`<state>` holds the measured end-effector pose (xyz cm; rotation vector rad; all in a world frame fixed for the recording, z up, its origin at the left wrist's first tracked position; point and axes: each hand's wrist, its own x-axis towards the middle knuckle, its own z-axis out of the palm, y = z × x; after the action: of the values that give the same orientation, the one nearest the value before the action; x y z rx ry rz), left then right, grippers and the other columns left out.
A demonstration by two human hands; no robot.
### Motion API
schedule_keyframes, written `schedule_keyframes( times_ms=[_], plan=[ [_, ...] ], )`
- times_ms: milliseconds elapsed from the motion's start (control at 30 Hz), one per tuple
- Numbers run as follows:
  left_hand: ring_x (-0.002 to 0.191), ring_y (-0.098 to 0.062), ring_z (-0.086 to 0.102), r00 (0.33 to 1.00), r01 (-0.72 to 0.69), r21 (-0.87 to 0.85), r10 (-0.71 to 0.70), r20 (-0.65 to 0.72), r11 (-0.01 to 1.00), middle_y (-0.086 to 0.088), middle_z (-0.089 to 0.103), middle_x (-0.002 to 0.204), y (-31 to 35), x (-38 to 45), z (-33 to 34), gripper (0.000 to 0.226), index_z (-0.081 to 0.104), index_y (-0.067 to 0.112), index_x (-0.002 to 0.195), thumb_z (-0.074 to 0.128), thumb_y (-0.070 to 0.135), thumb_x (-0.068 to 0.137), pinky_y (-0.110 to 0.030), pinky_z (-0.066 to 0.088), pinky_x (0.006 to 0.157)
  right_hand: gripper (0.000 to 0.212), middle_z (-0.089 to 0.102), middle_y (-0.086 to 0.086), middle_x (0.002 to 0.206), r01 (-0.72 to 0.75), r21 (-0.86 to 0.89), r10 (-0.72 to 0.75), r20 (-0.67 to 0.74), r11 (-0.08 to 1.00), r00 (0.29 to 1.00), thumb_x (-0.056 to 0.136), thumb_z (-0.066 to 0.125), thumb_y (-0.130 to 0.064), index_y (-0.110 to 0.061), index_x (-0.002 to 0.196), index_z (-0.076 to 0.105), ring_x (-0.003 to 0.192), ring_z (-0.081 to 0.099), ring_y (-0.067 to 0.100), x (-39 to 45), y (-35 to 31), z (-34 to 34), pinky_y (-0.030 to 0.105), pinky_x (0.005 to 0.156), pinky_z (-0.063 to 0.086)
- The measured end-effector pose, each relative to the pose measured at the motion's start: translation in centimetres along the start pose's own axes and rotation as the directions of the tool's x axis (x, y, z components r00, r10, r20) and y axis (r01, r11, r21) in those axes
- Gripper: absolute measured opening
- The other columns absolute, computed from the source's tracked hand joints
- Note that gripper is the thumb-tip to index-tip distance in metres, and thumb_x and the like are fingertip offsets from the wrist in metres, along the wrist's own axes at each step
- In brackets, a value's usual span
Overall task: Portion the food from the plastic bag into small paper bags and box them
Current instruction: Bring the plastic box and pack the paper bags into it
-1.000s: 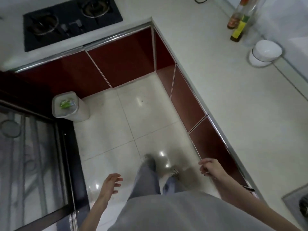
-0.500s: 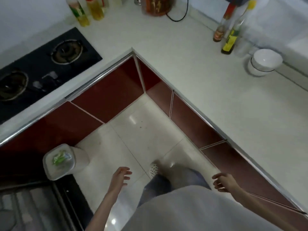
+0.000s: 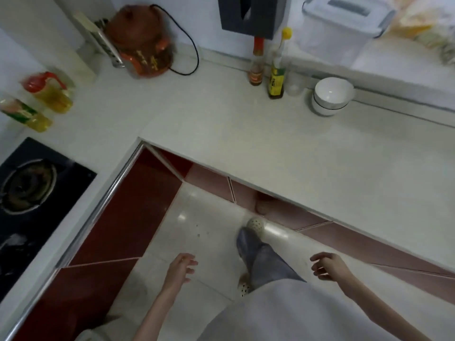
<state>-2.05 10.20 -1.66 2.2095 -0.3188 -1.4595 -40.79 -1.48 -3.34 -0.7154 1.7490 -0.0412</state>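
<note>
My left hand (image 3: 181, 267) hangs over the tiled floor with its fingers loosely spread and holds nothing. My right hand (image 3: 327, 265) hovers below the edge of the white counter (image 3: 307, 168), fingers relaxed and empty. A crumpled plastic bag with yellowish contents (image 3: 416, 23) lies at the far right corner of the counter. No paper bags or box show in this view. Both hands are far from the plastic bag.
On the counter stand two stacked white bowls (image 3: 331, 96), two sauce bottles (image 3: 277, 72), a clear lidded container (image 3: 342, 28), a brown clay pot with a cord (image 3: 142, 43) and oil bottles (image 3: 49, 92). A gas stove (image 3: 27, 188) lies left. Red cabinets line the floor.
The view has swung up and to the right toward the counter's back wall. The bin on the floor has left the view. Both hands stay empty and low.
</note>
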Motion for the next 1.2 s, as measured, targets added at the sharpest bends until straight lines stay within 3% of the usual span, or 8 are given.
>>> schedule_keyframes(
  times_ms=[333,500,633,867,1000,1067,1200],
  plan=[
    [0.069,-0.015,0.058,0.981,-0.191,0.035,0.19,0.037,0.981,-0.001,0.067,0.083,18.5,7.9,-0.7,0.014,0.061,0.014,0.09,0.05,0.015,0.099,-0.026,0.039,0.059,0.023,0.064,0.007,0.056,0.116,0.188,-0.12,0.01,0.975,0.993,0.081,0.045,0.01,-0.002,0.086,0.064,0.048,0.058,0.018,3.2,-17.1,2.4,0.022,0.047,0.046],
    [0.067,-0.014,0.055,0.947,-0.287,0.103,0.267,0.179,0.952,0.0,0.066,0.083,26.8,10.2,2.5,0.02,0.058,0.018,0.087,0.045,0.014,0.102,-0.025,0.034,0.057,0.022,0.063,0.01,0.064,0.19,0.325,-0.183,-0.052,0.926,0.982,0.08,0.048,0.011,-0.003,0.086,0.065,0.053,0.056,0.019,2.8,-24.4,1.0,0.025,0.053,0.047],
    [0.07,-0.013,0.055,0.873,-0.422,0.128,0.364,0.325,0.898,-0.001,0.066,0.087,34.7,11.5,5.8,0.019,0.057,0.02,0.089,0.045,0.013,0.101,-0.025,0.037,0.059,0.025,0.061,0.013,0.072,0.275,0.416,-0.234,-0.149,0.867,0.961,0.085,0.041,0.009,-0.002,0.092,0.062,0.06,0.056,0.022,2.5,-30.0,-1.2,0.027,0.058,0.046],
    [0.074,-0.011,0.055,0.686,-0.654,0.146,0.499,0.53,0.742,0.001,0.066,0.093,49.1,11.6,11.2,0.014,0.055,0.021,0.092,0.045,0.017,0.101,-0.026,0.039,0.061,0.026,0.06,0.011,0.073,0.395,0.498,-0.249,-0.335,0.772,0.909,0.085,0.04,0.008,-0.002,0.096,0.061,0.061,0.057,0.021,1.6,-38.1,-5.0,0.027,0.06,0.047],
    [0.074,-0.009,0.055,0.55,-0.778,0.085,0.61,0.571,0.622,0.002,0.065,0.087,56.0,10.6,14.7,0.015,0.057,0.022,0.088,0.048,0.015,0.098,-0.017,0.043,0.062,0.025,0.06,0.008,0.07,0.467,0.511,-0.243,-0.444,0.721,0.862,0.084,0.04,0.007,-0.005,0.093,0.06,0.058,0.057,0.018,1.7,-42.1,-7.4,0.023,0.056,0.047],
    [0.081,-0.013,0.056,0.492,-0.819,0.061,0.644,0.586,0.571,-0.003,0.064,0.094,58.9,10.0,16.7,0.01,0.059,0.018,0.094,0.05,0.013,0.097,-0.024,0.044,0.072,0.025,0.06,0.008,0.07,0.497,0.515,-0.242,-0.484,0.698,0.841,0.083,0.041,0.007,-0.006,0.092,0.061,0.059,0.057,0.018,2.1,-43.9,-8.7,0.024,0.058,0.047],
    [0.101,-0.016,0.054,0.45,-0.862,0.052,0.712,0.539,0.505,0.0,0.06,0.109,63.8,9.1,20.0,0.019,0.059,0.013,0.112,0.049,0.017,0.097,-0.03,0.042,0.087,0.027,0.062,0.008,0.071,0.537,0.492,-0.244,-0.539,0.685,0.806,0.082,0.041,0.006,-0.007,0.09,0.063,0.058,0.058,0.017,3.2,-46.6,-12.0,0.023,0.057,0.047]
  ],
)
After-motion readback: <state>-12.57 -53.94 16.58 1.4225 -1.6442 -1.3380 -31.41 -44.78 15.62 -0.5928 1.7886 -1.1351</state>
